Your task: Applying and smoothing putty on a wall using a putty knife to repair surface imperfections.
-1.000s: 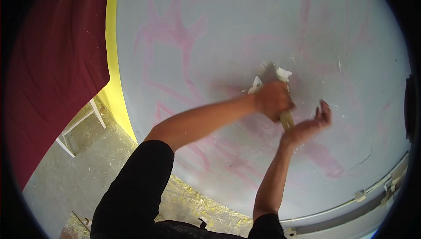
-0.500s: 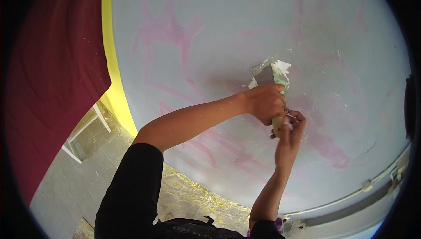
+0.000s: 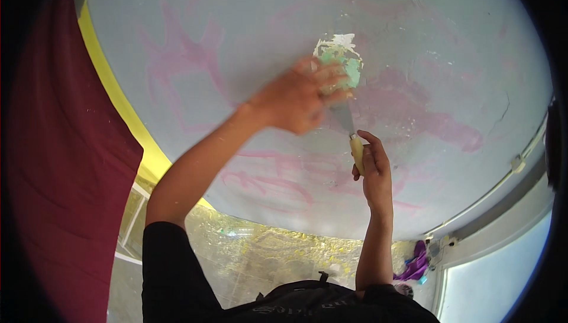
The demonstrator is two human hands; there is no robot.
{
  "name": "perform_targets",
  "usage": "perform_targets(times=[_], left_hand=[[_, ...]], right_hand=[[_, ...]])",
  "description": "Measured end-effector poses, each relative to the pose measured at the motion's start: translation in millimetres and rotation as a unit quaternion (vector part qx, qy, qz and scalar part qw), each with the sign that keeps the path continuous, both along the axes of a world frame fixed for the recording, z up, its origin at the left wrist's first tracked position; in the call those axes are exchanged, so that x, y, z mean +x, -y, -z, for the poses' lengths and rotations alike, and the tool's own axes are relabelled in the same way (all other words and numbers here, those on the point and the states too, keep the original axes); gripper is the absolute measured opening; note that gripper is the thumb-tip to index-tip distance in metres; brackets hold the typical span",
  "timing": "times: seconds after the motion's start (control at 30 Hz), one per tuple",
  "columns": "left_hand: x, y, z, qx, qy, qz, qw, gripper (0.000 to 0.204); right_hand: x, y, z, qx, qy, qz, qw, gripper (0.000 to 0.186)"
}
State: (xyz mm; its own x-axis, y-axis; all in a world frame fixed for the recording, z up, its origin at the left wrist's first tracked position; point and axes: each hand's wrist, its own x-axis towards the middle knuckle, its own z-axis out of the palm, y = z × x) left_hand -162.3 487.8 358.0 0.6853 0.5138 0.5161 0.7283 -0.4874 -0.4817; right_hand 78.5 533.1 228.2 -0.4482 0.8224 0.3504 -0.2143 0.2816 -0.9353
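Observation:
My right hand [image 3: 375, 163] grips the pale wooden handle of a scraper [image 3: 357, 152], with its metal blade pointing up the wall. Just above the handle, my left hand [image 3: 296, 99] is blurred by motion, its fingers spread apart and holding nothing I can see. It overlaps the lower left of a bared patch [image 3: 352, 73], green with white flaky edges, on the grey painted wall [image 3: 260, 33]. My left fingers hide part of the patch and the tip of the blade; whether they touch the wall I cannot tell.
Pink marks cover much of the wall. A dark red cloth [image 3: 65, 163] hangs at left beside a yellow strip [image 3: 118, 95]. Yellow flakes litter the floor [image 3: 278, 252] below. A pipe [image 3: 491, 194] runs along the lower right, near a purple cloth [image 3: 416, 262].
My left hand has come off the scraper and moved up and left, its fingers opening. My right hand now holds the handle alone, lower down. The view has shifted, and the green patch shows.

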Motion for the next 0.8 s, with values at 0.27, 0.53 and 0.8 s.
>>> perform_targets(times=[0.27, 0.53, 0.8], left_hand=[[-87, -49, -48, 0.264, 0.074, -0.144, 0.951, 0.058], [-114, -56, -41, 0.299, 0.094, -0.15, 0.938, 0.055], [-115, -59, -44, 0.296, 0.101, -0.119, 0.942, 0.056]], right_hand=[[-57, 4, -16, 0.33, 0.045, 0.316, 0.889, 0.032], [-69, 3, -26, 0.338, 0.152, 0.323, 0.871, 0.059], [-101, 8, 0, 0.324, 0.097, 0.319, 0.885, 0.059]])
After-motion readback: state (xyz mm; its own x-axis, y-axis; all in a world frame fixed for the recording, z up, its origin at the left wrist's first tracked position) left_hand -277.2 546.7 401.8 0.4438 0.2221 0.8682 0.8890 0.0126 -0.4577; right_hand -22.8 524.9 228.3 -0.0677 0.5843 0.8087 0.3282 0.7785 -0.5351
